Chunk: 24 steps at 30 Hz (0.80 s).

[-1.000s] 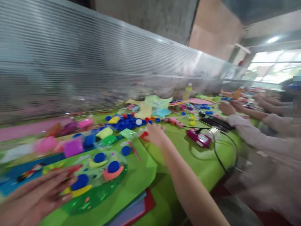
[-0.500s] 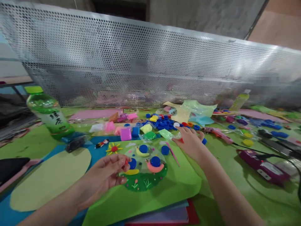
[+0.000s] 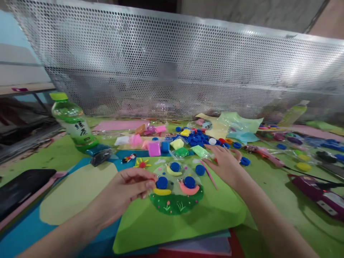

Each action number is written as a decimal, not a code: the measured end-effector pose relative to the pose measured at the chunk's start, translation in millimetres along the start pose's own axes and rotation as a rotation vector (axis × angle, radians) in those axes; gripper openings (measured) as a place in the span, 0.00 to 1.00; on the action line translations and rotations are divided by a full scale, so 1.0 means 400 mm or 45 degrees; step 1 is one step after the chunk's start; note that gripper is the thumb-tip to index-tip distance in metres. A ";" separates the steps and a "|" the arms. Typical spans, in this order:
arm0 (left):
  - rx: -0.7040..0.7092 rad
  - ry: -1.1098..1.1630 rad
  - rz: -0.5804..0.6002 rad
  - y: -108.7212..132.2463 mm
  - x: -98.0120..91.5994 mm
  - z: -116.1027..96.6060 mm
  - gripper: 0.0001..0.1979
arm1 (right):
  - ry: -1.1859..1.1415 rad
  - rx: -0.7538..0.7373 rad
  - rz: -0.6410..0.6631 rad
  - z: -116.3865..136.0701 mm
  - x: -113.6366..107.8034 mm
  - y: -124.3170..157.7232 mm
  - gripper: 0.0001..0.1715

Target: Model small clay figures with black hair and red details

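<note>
My left hand (image 3: 131,188) is closed in a pinch on a small bit of red clay (image 3: 153,179), just left of a yellow clay snail (image 3: 162,192) whose shell is a blue bottle cap (image 3: 161,182). That snail lies with a pink snail (image 3: 189,190) and a pale yellow snail (image 3: 174,172) on a round clay picture on a green sheet (image 3: 182,229). My right hand (image 3: 224,163) hovers over the sheet's upper right edge, fingers apart. Something red shows partly beneath it. A pink stick (image 3: 209,175) and a loose blue cap (image 3: 200,170) lie to its left.
Bagged clay blocks, including a purple one (image 3: 154,149), and a heap of blue caps (image 3: 194,138) lie behind the sheet. A green tea bottle (image 3: 73,123) stands at left. On the right are a pink glue gun (image 3: 266,156) and a purple power strip (image 3: 317,197) with cables.
The view has turned left, so everything sits farther right. My left hand has come closer to the yellow snail with the red bit. My right hand stays at the sheet's upper right edge.
</note>
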<state>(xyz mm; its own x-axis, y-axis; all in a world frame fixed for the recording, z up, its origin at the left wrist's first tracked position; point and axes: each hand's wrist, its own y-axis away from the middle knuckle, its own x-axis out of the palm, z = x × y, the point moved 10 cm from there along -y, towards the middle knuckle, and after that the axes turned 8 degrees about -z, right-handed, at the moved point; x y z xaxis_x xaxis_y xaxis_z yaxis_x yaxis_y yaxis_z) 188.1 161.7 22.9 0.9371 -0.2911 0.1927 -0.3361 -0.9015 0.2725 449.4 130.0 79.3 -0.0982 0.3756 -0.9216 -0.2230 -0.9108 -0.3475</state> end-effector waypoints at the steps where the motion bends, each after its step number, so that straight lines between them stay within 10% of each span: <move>1: 0.044 -0.009 -0.026 -0.003 -0.010 -0.016 0.04 | -0.037 0.001 -0.009 0.004 0.001 0.000 0.22; 15: 0.485 -0.419 -0.123 0.012 -0.029 -0.108 0.09 | -1.028 0.124 -0.521 0.044 -0.069 0.042 0.20; 24: 0.775 -0.481 -0.110 0.096 0.198 -0.149 0.11 | -1.785 0.519 -0.810 0.203 -0.063 0.004 0.22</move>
<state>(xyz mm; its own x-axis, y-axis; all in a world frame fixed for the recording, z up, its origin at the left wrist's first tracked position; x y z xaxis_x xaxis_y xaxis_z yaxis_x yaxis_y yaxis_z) 243.8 123.3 104.8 0.9635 -0.2020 -0.1754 -0.2501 -0.9129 -0.3226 372.8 133.1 115.9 -0.6164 0.7231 0.3117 -0.7849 -0.5326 -0.3167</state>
